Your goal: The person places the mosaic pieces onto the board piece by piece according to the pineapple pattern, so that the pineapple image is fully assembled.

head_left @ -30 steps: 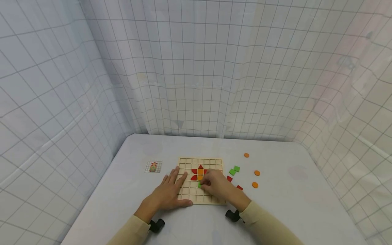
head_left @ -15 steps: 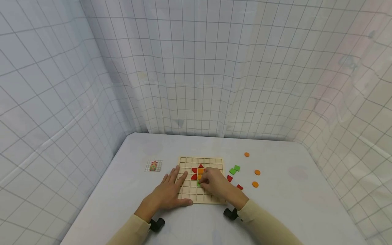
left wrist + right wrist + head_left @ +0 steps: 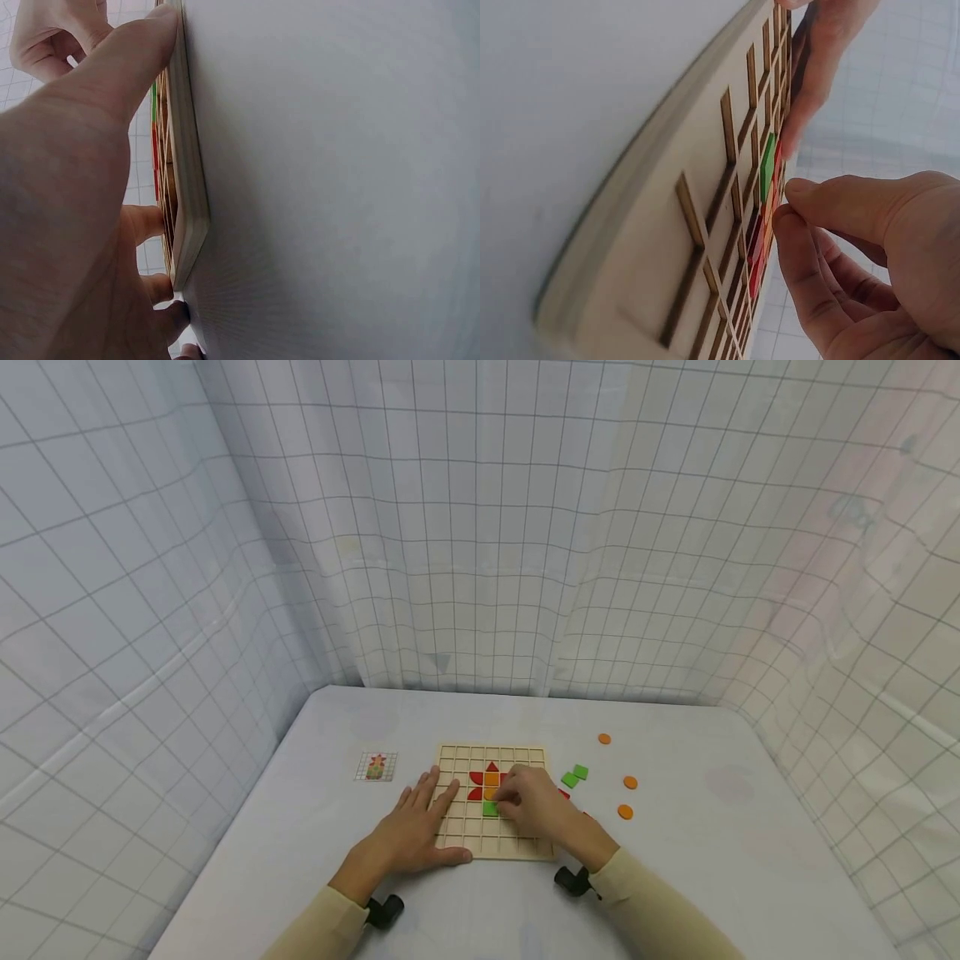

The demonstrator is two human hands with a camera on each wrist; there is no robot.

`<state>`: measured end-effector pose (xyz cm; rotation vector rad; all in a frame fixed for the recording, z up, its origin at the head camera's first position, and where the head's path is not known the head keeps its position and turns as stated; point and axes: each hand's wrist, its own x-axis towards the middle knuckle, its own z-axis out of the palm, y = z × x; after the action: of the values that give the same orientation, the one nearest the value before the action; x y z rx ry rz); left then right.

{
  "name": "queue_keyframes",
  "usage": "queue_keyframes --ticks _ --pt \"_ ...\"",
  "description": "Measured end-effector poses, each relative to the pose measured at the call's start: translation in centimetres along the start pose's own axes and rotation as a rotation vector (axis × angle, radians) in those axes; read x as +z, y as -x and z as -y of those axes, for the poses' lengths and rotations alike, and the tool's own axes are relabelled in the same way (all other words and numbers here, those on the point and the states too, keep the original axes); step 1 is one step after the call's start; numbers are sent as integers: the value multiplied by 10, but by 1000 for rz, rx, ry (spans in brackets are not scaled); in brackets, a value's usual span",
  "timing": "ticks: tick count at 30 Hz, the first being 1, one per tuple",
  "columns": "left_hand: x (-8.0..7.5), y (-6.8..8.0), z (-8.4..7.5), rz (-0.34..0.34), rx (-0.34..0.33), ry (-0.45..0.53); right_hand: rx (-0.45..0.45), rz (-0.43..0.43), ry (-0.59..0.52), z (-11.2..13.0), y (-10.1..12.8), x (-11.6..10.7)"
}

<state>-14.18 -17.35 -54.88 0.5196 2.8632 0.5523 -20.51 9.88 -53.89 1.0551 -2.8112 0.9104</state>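
A wooden grid board [image 3: 472,845] lies on the table in the head view. My left hand [image 3: 411,833] rests over its left side with fingers spread, the thumb along the near edge. A green square tile [image 3: 490,809] sits in a cell of the board. Above it are an orange disc [image 3: 490,794], an orange square tile [image 3: 491,779], red petal-shaped tiles [image 3: 476,794] and a red triangle tile [image 3: 492,767]. Just right of the green tile hovers my right hand [image 3: 538,806], fingers curled and thumb and index tips together. Nothing shows between those fingertips [image 3: 799,187]. This hand hides part of the pattern.
Left of the board lies a small picture card [image 3: 376,767] with a flower pattern on a grid. Loose green squares [image 3: 570,780], red pieces [image 3: 564,794] and orange discs [image 3: 626,812] lie to the right. White gridded curtains [image 3: 480,568] enclose the table.
My right hand has drawn back slightly to the right from the green square tile, which now shows fully in its cell. The left hand has stayed in place.
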Motion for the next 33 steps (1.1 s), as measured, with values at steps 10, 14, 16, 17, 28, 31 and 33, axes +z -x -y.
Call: queue_keyframes --ticks 10,14,16,17,28,31,33 --pt "-2 1 -2 -8 3 5 84 -56 -31 -22 10 -22" --pt "-1 1 -2 -8 0 9 106 -105 -11 -39 14 -33" --pt "-1 1 -1 -7 0 8 126 -132 0 -48 15 -38" --pt "0 1 -1 -7 1 8 141 -143 4 -53 16 -41" --pt "3 0 3 -2 3 12 308 -273 33 -106 26 -64" --pt "3 -1 3 -5 -1 9 341 -297 42 -120 28 -71" --pt "3 -1 3 -4 -1 7 370 -312 44 -130 28 -76"
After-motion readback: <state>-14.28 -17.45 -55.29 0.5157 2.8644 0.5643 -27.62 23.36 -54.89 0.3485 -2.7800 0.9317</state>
